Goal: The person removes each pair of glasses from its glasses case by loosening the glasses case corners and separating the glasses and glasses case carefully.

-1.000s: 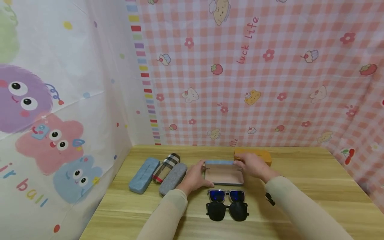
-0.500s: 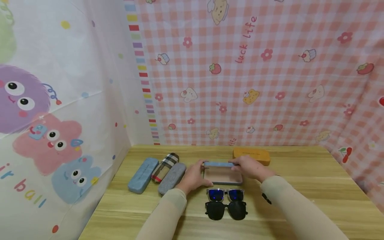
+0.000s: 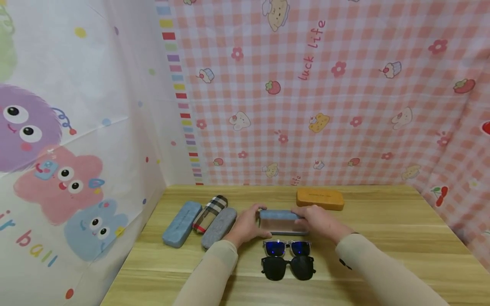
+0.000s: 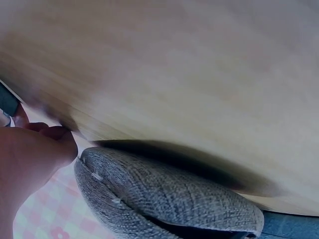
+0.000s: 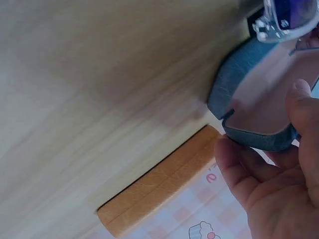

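Pink-checked cloth [image 3: 344, 97] backs a pale wood-grain table [image 3: 386, 238], its right edge well off at three o'clock. Centrally, the left hand [image 3: 245, 226] curls round the nine-o'clock end of a part-open, pink-lined blue oblong case [image 3: 282, 224]; the right hand [image 3: 322, 221] pinches its lid [image 3: 278, 214]. From it, an orange oblong case [image 3: 320, 199] lies at two, a grey fabric case [image 3: 219, 227] at nine, clear-framed blue-lensed sunglasses [image 3: 300, 249] close at six.

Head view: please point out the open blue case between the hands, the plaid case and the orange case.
Open blue case [image 3: 282, 225], head view: its pinkish inner lining.
Plaid case [image 3: 210, 214], head view: middle of its top.
Orange case [image 3: 320, 197], head view: its top.
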A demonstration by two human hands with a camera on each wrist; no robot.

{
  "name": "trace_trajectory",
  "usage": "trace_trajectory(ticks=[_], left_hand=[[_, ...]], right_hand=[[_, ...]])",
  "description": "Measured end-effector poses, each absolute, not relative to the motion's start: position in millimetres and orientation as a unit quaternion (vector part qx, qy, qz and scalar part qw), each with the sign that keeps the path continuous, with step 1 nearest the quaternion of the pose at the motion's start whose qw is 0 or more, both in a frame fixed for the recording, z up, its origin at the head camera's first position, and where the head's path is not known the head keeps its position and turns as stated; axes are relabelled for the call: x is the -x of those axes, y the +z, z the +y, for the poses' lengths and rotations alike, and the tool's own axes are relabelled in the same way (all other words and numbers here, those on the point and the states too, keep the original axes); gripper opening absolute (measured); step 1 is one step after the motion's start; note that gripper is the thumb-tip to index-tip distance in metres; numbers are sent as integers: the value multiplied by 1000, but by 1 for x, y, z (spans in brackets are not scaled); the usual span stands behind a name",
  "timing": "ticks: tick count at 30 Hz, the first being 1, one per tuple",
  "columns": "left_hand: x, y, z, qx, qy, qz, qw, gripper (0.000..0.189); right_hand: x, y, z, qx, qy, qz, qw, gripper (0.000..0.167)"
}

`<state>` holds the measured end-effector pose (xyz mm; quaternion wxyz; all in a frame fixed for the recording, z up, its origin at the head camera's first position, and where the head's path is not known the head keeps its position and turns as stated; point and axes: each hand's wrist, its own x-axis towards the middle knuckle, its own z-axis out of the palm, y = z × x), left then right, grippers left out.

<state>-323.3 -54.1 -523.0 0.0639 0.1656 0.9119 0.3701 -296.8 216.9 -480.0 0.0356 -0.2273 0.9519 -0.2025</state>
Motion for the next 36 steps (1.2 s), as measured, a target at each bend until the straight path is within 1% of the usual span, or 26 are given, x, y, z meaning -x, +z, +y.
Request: trace_trajectory(ticks=[6,10,24,36], left_hand=[[324,-524,-54,-158,365,915,74,81],[325,-523,-54,-158,361,916,78,79],[324,-525,-55,-161,363,915,73,77],[323,-525,-56,-165,348,920,72,78]], right_hand=[[287,-490,217,256,-152,954,-26,46],[284,-495,217,259,-132,956,-49,47],[285,-498,213,252,-130,957,-60,39],[287,-498,213,228,-151,961,-39,37]])
